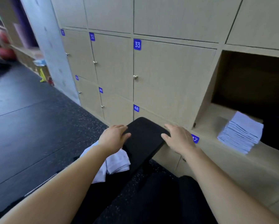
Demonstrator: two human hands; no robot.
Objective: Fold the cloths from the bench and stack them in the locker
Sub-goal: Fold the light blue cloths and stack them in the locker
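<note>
Loose white cloths [117,162] heaped on bench, under L wrist. L hand [113,136] spread flat on L edge of black bench pad [143,138], holding nothing. R hand [179,139] spread too, at pad's R edge, contact unclear. Far R: folded cloth stack [242,133] inside open locker [206,94], near front lip.

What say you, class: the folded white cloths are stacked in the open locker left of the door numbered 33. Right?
Wrong side. The head view shows the stack of folded white cloths in the open beige wooden locker right of the beige door numbered 33, not left.
</note>
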